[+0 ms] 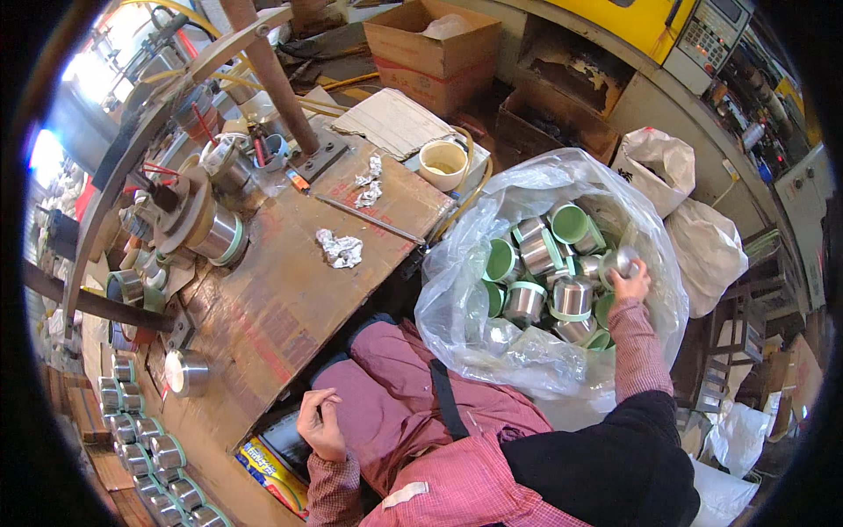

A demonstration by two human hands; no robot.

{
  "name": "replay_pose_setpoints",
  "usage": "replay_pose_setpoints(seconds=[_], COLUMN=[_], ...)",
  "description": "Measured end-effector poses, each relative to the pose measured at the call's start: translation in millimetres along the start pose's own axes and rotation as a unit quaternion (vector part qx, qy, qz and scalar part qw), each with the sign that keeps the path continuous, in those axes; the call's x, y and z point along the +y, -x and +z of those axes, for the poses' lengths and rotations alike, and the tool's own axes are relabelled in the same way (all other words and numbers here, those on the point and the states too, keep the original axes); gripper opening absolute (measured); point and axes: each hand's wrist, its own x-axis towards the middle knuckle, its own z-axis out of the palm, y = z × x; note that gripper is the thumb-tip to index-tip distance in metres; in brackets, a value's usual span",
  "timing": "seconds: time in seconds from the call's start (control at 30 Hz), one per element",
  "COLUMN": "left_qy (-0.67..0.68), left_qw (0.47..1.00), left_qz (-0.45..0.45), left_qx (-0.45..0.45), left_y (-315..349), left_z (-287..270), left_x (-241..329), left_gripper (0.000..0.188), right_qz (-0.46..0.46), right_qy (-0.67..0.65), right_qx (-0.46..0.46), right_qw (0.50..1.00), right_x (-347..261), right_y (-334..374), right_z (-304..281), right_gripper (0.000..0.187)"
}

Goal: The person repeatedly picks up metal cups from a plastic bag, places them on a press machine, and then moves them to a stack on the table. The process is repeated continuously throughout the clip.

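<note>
Bag: a wide-mouthed, translucent plastic bag (442, 303), its loose rim spread around a jumbled heap of silver metal cups with pale green rims (573, 297).
Right hand: the right hand (630, 281) reaches into the bag's right side, its grip apparently closed around one shiny, round-ended silver metal cup (623, 261); the fingers partly cover it.
Held cup: within the bag's mouth, at the right of the heap; its far end is hidden.
Left hand: the left hand (322, 423) is left of the bag and lower, above the lap; its grip is released, fingers loosely curled, nothing seen in them.
Counter: a brown, worn, flat-topped counter (281, 299) left of the bag. Far left of the bag, it carries a heavy round metal press fixture (182, 215) with a silver cup beneath, and a lone upright-looking silver cup (186, 372).
Rows: silver cups with green rims (167, 451) stand grouped farthest left of the bag, toward the lower edge.
Step in hand: handling single cups at the bag, I judge; whether this one is being taken out or laid in, I cannot tell.
Next move: seems to call for a firm hold on the smooth curved wall, keeping clear of neighbouring cups and the bag's loose rim.
</note>
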Motion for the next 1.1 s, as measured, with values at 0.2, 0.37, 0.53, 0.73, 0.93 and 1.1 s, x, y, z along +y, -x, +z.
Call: replay_pose_setpoints(seconds=[0.2,0.37,0.53,0.73,0.93,1.1], left_qy=[-0.034,-0.044,-0.085,-0.234,-0.511,-0.698], left_qw=[0.998,0.996,0.988,0.912,0.799,0.58], left_qz=[-0.027,-0.077,-0.076,-0.093,-0.161,-0.38], left_qx=[0.036,0.026,0.109,0.324,0.275,0.182], left_y=[17,34,49,71,31,-24], left_z=[-5,-16,-63,-260,-485,-574], left_x=[-11,-2,-2,-39,-86,-126], left_gripper=[0.019,0.03,0.024,0.016,0.049,0.076], right_qz=[-0.203,-0.317,-0.366,-0.404,-0.387,-0.382], right_qy=[-0.035,-0.29,-0.399,-0.454,-0.404,-0.383], right_qx=[0.04,-0.149,-0.302,-0.428,-0.426,-0.405], right_qw=[0.978,0.89,0.785,0.669,0.711,0.737], right_x=[-6,-123,-208,-223,-229,-231], right_y=[47,141,244,309,330,330], right_z=[-23,-15,-12,2,-15,-29], right_gripper=[0.041,0.024,0.041,0.04,0.033,0.031])
